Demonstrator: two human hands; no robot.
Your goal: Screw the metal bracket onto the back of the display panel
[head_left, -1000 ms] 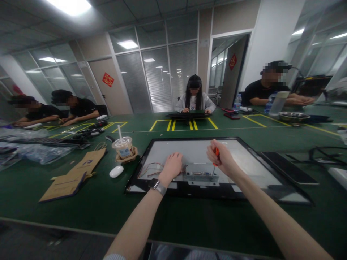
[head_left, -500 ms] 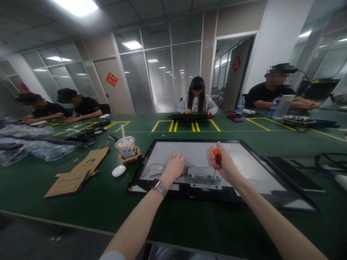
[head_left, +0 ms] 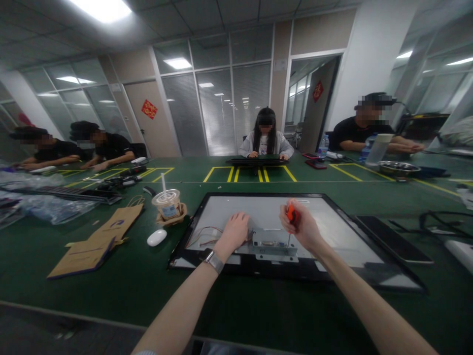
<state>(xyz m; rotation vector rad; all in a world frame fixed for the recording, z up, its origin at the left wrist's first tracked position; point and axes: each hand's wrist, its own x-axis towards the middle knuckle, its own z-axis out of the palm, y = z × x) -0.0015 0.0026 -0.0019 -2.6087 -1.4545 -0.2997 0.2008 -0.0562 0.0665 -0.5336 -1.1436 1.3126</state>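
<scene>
A large flat display panel [head_left: 229, 209] with a black frame lies face down or back up on the green table. Near its front edge sits a metal bracket [head_left: 269, 236] with connector ports. My right hand [head_left: 305, 227] is closed around the orange-red handle of a screwdriver [head_left: 293, 214], held upright. Its thin shaft comes down at the bracket's right end; the tip is too small to make out. My left hand [head_left: 234, 231] rests at the bracket's left end, fingers stretched forward and holding nothing. Thin wires [head_left: 203, 235] run on the panel beside it.
Left of the panel are a drink cup [head_left: 166, 204] in a cardboard holder, a white computer mouse [head_left: 156, 237] and a brown paper bag [head_left: 99, 241]. A black phone-like slab [head_left: 393, 239] lies at the right. Across the table a person [head_left: 266, 140] handles another dark panel [head_left: 258, 161].
The whole view has shifted slightly. My right hand still grips the screwdriver at the bracket's right end, its thumb now lower over the handle. My left hand stays in place.
</scene>
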